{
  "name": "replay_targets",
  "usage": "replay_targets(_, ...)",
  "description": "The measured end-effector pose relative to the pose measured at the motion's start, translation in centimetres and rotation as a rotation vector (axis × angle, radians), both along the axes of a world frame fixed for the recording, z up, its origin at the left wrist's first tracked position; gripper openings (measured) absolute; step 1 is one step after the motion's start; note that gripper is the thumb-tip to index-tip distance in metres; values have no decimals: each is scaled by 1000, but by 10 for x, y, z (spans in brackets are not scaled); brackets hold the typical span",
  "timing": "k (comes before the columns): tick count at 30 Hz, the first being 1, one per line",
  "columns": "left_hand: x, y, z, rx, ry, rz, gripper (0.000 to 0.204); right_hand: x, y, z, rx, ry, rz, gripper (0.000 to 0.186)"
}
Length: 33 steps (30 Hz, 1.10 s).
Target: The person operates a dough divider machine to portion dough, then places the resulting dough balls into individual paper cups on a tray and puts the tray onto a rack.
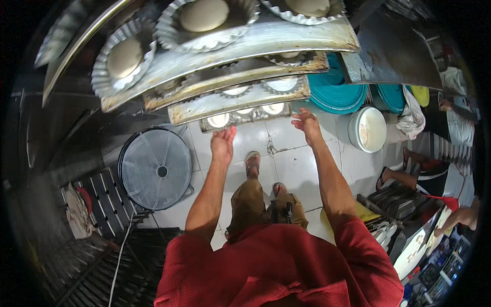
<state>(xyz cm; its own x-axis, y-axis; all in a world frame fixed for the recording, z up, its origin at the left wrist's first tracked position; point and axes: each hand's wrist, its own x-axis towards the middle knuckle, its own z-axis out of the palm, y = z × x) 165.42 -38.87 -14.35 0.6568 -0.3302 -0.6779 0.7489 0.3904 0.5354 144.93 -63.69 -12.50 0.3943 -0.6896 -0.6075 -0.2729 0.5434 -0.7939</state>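
Observation:
Trays stand stacked in tiers above and in front of me. On the top metal tray (286,38), round pale dough pieces (204,14) sit in fluted silver molds (124,82). Lower down are a second tray (230,83) and a third tray (232,106), partly covered by those above. The lowest tray (245,118) holds white-looking rounds. My left hand (223,145) is by its front edge, palm up, fingers a little bent and holding nothing I can see. Near its right end, my right hand (308,125) is empty, its fingers apart; whether either touches the tray, I cannot tell.
A large round floor fan (155,169) stands at left, a white cable (120,256) beside it. Teal-lidded tubs (337,94) and a white bucket (369,129) are at right. Other people (409,179) are at the far right, near stacked dark trays (394,202).

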Motion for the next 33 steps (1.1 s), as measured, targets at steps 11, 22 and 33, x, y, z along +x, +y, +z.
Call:
replay_targets(11,92,-96,-26,-120,-74,-55,36,-196,142,-38,212,258,-152,42)
replay_targets(22,160,-144,-84,72,-363,-433,39,-272,235,-15,122,521,-95,40)
replay_targets(33,-150,70,-164,75,-1158,-2267,38,-362,389,12,-67,583,-256,43)
